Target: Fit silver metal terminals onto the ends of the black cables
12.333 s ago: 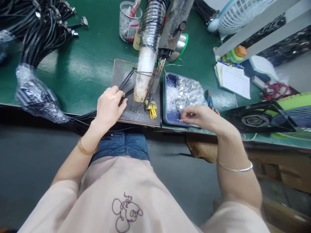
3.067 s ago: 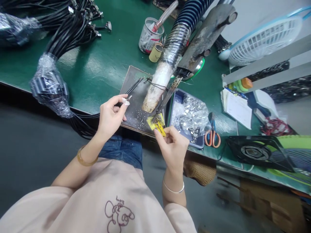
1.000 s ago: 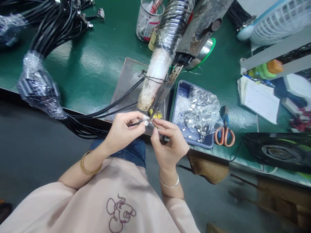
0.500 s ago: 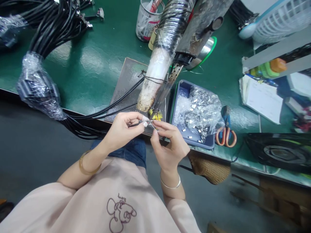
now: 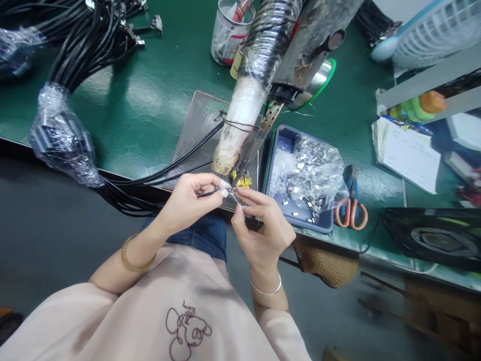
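Observation:
My left hand (image 5: 193, 200) is closed in a pinch on a black cable (image 5: 209, 193), white coverings on its fingertips. A small metal connector (image 5: 232, 190) sits at the cable's end, partly hidden by fingers. My right hand (image 5: 263, 225) pinches a thin silvery wire (image 5: 236, 198), which looks like solder, between thumb and a finger. Its index fingertip is at the connector. Just above the fingers, the perforated metal shaft of a soldering iron (image 5: 259, 138) points down beside a yellow piece (image 5: 243, 180).
A wrapped duct (image 5: 246, 95) slants over the grey board (image 5: 195, 120). At right stand a blue tray (image 5: 276, 140) with bagged metal connectors and orange-handled scissors (image 5: 351, 205). Bundled black cables (image 5: 71, 55) lie at left. Farther back are a cup (image 5: 225, 40) and a green-rimmed spool (image 5: 326, 77).
My right thumb has shifted slightly left along the silvery wire. My left hand keeps its pinch on the cable. The whole view has shifted slightly.

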A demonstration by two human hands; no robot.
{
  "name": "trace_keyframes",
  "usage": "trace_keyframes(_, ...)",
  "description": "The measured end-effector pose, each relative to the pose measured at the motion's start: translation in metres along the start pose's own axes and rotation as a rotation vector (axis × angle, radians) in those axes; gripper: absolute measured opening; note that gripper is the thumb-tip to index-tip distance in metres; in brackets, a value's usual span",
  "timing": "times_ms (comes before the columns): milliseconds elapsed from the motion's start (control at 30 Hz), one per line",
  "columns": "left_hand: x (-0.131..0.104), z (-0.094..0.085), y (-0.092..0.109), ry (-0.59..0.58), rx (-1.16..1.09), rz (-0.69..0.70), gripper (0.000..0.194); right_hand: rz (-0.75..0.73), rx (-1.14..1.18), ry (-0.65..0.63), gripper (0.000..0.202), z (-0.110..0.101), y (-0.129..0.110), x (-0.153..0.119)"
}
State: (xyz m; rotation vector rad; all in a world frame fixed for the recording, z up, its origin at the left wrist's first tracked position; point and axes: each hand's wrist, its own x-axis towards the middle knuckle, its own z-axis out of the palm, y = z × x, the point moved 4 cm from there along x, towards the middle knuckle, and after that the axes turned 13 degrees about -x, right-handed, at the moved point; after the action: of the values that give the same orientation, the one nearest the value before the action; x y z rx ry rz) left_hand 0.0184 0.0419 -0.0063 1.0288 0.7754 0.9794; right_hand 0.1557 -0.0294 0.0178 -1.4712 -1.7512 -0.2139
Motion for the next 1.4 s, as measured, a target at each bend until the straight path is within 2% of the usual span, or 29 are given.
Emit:
trace_keyframes(233, -0.003, -0.001, -0.002, -0.038, 0.037, -0.018, 0.012, 0.022, 0.019, -0.007, 0.019, -0.002, 0.002, -0.001)
trace_keyframes(333, -0.005, 0.0, -0.004, -0.047, 0.028, -0.056, 0.011, 0.139, 0.088, -0.009, 0.014, -0.005, 0.009, -0.006)
trace_keyframes(433, -0.009, 0.004, -0.005, -0.065, 0.024, -0.057, 0.012, 0.264, 0.035, 0.004, 0.009, -0.012, 0.016, -0.01)
trace_keyframes(500, -0.012, 0.007, -0.004, -0.08, 0.07, -0.021, 0.013, 0.213, -0.056, -0.045, 0.011, -0.015, 0.015, -0.008)
trace_keyframes(567, -0.015, 0.009, -0.003, -0.086, 0.124, 0.015, 0.013, 0.092, -0.123, -0.131, 0.011, -0.013, 0.009, -0.004)
trace_keyframes(633, -0.015, 0.009, -0.003, -0.098, 0.126, 0.016, 0.012, -0.029, -0.161, -0.164, 0.009, -0.01, 0.003, -0.003)
trace_keyframes(700, -0.015, 0.007, -0.005, -0.141, 0.054, -0.049, 0.012, -0.118, -0.176, -0.136, 0.01, -0.008, -0.002, -0.006)
trace_keyframes(767, -0.014, 0.003, -0.008, -0.189, -0.056, -0.149, 0.014, -0.133, -0.172, -0.061, 0.01, -0.012, 0.0, -0.011)
trace_keyframes(833, -0.014, -0.002, -0.011, -0.224, -0.166, -0.229, 0.018, -0.047, -0.167, 0.073, 0.008, -0.023, 0.01, -0.016)
trace_keyframes(900, -0.016, -0.006, -0.012, -0.252, -0.247, -0.267, 0.024, 0.131, -0.196, 0.165, 0.007, -0.036, 0.029, -0.018)
trace_keyframes(933, -0.017, -0.006, -0.012, -0.272, -0.263, -0.282, 0.026, 0.241, -0.226, 0.138, 0.01, -0.041, 0.041, -0.016)
trace_keyframes(1000, -0.019, -0.005, -0.012, -0.314, -0.24, -0.298, 0.026, 0.385, -0.276, -0.044, 0.019, -0.045, 0.064, -0.01)
trace_keyframes(1067, -0.02, -0.002, -0.011, -0.337, -0.178, -0.291, 0.022, 0.39, -0.293, -0.225, 0.024, -0.044, 0.082, -0.002)
trace_keyframes(1133, -0.02, 0.002, -0.009, -0.346, -0.136, -0.264, 0.018, 0.352, -0.304, -0.315, 0.026, -0.041, 0.094, 0.006)
trace_keyframes(1300, -0.017, 0.004, -0.01, -0.284, -0.13, -0.196, 0.018, 0.317, -0.308, -0.401, 0.025, -0.032, 0.104, 0.014)
trace_keyframes(1367, -0.016, 0.003, -0.012, -0.222, -0.126, -0.177, 0.019, 0.371, -0.285, -0.383, 0.022, -0.033, 0.101, 0.013)
trace_keyframes(1400, -0.016, 0.002, -0.013, -0.184, -0.12, -0.167, 0.019, 0.412, -0.265, -0.336, 0.019, -0.036, 0.098, 0.012)
